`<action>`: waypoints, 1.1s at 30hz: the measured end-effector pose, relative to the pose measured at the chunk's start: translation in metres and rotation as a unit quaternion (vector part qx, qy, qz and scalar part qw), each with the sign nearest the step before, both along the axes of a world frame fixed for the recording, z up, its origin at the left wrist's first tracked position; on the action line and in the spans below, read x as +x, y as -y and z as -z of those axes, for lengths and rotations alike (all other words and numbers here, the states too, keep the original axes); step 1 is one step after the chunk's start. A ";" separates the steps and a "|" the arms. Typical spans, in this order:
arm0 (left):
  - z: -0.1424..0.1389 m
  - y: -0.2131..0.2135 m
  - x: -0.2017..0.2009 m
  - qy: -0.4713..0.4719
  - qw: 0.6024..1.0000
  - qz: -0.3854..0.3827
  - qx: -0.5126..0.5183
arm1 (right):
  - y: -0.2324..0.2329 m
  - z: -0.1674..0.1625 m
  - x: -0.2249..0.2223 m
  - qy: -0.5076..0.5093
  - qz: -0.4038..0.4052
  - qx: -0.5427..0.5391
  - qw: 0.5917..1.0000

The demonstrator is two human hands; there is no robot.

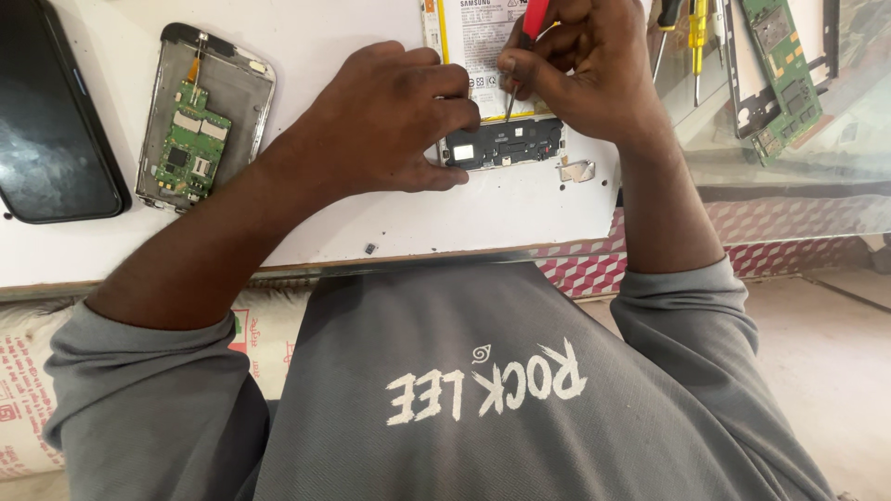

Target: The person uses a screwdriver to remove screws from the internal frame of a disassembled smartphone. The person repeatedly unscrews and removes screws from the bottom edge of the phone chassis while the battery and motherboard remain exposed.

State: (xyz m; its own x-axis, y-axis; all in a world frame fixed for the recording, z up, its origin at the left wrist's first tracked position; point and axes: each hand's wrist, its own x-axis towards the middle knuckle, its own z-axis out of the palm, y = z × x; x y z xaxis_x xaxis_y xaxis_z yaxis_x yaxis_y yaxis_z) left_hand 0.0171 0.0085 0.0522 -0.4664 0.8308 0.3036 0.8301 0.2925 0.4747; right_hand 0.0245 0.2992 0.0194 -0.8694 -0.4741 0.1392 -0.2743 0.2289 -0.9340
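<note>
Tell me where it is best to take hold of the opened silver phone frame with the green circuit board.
Probably grip the silver phone frame by its two long metal edges, from above: it lies flat, both sides free, and the green circuit board stays untouched.

A dark phone (51, 121) lies face-up at the white worktop's (390, 213) left edge; beside it, an opened handset shell (206, 116) exposes a green circuit board (190, 139); another green board (784, 74) sits at far right.

Grey short-sleeved shirt, white lettering on chest, bare forearms
</note>
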 end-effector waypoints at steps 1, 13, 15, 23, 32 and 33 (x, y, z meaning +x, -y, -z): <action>0.000 0.000 0.001 0.001 1.000 -0.003 0.003 | -0.001 0.002 0.000 0.014 0.005 -0.004 1.000; -0.002 -0.004 0.004 0.084 0.996 -0.021 -0.005 | 0.002 0.001 0.000 0.081 0.024 -0.039 0.996; -0.003 -0.004 0.004 0.090 0.996 -0.020 -0.006 | 0.003 0.000 0.000 0.099 0.033 -0.038 0.994; -0.003 -0.006 0.005 0.076 0.997 -0.023 -0.013 | 0.006 0.000 -0.001 0.132 0.063 -0.046 0.988; 0.004 -0.002 0.000 0.088 0.996 0.002 0.027 | 0.005 -0.011 -0.001 0.017 0.029 -0.053 0.998; 0.005 -0.002 0.000 0.073 0.997 0.006 0.037 | 0.005 -0.014 -0.001 0.000 0.024 -0.052 0.998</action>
